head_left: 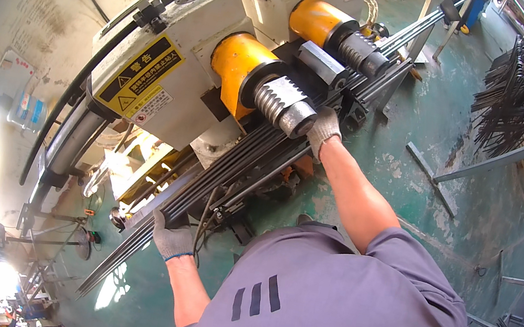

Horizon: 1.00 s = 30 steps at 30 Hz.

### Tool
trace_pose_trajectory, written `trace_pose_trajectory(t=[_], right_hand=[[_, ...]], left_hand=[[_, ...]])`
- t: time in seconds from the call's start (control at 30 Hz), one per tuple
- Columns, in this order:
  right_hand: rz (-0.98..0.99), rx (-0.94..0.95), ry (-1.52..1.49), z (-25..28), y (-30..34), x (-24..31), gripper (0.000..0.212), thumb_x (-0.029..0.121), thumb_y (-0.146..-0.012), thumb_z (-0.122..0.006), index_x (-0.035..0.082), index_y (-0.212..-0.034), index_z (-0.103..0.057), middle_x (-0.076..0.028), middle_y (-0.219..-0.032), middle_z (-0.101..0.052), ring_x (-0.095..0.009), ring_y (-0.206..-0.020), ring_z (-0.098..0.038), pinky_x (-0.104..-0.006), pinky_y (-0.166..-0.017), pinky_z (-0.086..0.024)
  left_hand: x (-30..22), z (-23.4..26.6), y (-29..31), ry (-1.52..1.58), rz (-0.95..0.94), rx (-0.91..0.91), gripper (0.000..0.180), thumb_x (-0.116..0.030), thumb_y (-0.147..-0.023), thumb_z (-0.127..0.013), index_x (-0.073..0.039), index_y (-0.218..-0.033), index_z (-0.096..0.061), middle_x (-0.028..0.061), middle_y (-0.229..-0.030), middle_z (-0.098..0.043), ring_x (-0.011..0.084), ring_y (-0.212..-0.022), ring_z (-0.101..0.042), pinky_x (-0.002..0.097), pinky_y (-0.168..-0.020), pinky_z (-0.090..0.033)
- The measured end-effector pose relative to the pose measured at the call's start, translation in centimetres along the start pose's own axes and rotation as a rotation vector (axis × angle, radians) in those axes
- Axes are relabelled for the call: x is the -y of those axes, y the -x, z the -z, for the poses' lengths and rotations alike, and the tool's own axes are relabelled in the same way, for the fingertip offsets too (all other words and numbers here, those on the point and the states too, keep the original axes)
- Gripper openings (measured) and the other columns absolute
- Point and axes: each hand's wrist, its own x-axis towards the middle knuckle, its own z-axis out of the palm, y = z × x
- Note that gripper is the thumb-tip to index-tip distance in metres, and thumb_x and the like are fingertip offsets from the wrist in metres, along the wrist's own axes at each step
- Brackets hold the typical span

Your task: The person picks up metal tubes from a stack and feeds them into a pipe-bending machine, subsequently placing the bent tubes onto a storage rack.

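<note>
A bundle of long, thin dark metal rods [215, 173] runs diagonally along the front of a machine. My left hand [173, 239], in a grey knit glove, grips the rods toward their lower-left end, thumb on top and other fingers partly hidden. Farther up the bundle, my gloved right hand [324, 131] closes on the rods, its fingertips hidden. Right beside that hand is the blunt end of a threaded steel shaft [285, 105], which projects from an orange cylinder [240, 66].
A second orange cylinder [320, 22] with a threaded shaft sits farther along the pale machine housing [210, 16]. Dark metal pieces [512, 94] are heaped on a rack at right. A metal stand foot [431, 179] rests on the worn green floor [384, 177].
</note>
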Motion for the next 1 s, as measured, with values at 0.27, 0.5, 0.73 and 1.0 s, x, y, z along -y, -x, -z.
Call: trace_pose_trajectory(t=[0.27, 0.5, 0.73, 1.0], right_hand=[[-0.162, -0.159, -1.143, 3.9, 5.4, 1.9, 0.032, 0.024, -0.105, -0.060, 0.002, -0.124, -0.072, -0.013, -0.114, -0.075, -0.026, -0.108, -0.070, -0.0326, -0.090, -0.051], [-0.332, -0.182, -1.439, 6.8, 11.9, 1.4, 0.047, 0.035, -0.099, -0.074, -0.006, -0.121, -0.073, -0.013, -0.109, -0.075, -0.022, -0.101, -0.066, -0.0348, -0.094, -0.049], [-0.334, -0.168, -1.368, 7.0, 12.4, 0.9, 0.041, 0.028, -0.099, -0.074, -0.005, -0.124, -0.071, -0.012, -0.113, -0.075, -0.022, -0.103, -0.066, -0.0349, -0.096, -0.050], [-0.287, -0.105, -1.354, 5.8, 13.3, -4.3, 0.035, 0.025, -0.102, -0.072, -0.004, -0.121, -0.071, -0.009, -0.105, -0.076, -0.018, -0.090, -0.071, -0.0321, -0.082, -0.057]], left_hand=[[-1.7, 1.6, -0.7, 0.065, 0.018, 0.013, 0.039, -0.025, -0.111, -0.051, 0.006, -0.133, -0.061, 0.0224, -0.132, -0.067, 0.0376, -0.128, -0.062, 0.0546, -0.116, -0.049], [-5.1, 5.2, -4.7, 0.144, -0.149, -0.247, 0.033, -0.021, -0.109, -0.060, 0.004, -0.128, -0.067, 0.0158, -0.125, -0.073, 0.0311, -0.117, -0.069, 0.0469, -0.107, -0.057], [2.5, -2.6, 0.6, 0.058, 0.006, -0.009, 0.030, -0.019, -0.107, -0.061, 0.003, -0.128, -0.065, 0.0207, -0.129, -0.069, 0.0349, -0.121, -0.067, 0.0513, -0.115, -0.051], [-0.3, -0.1, -1.2, 0.027, -0.112, -0.009, 0.038, -0.028, -0.114, -0.045, 0.002, -0.123, -0.066, 0.0180, -0.123, -0.069, 0.0353, -0.121, -0.064, 0.0531, -0.114, -0.049]])
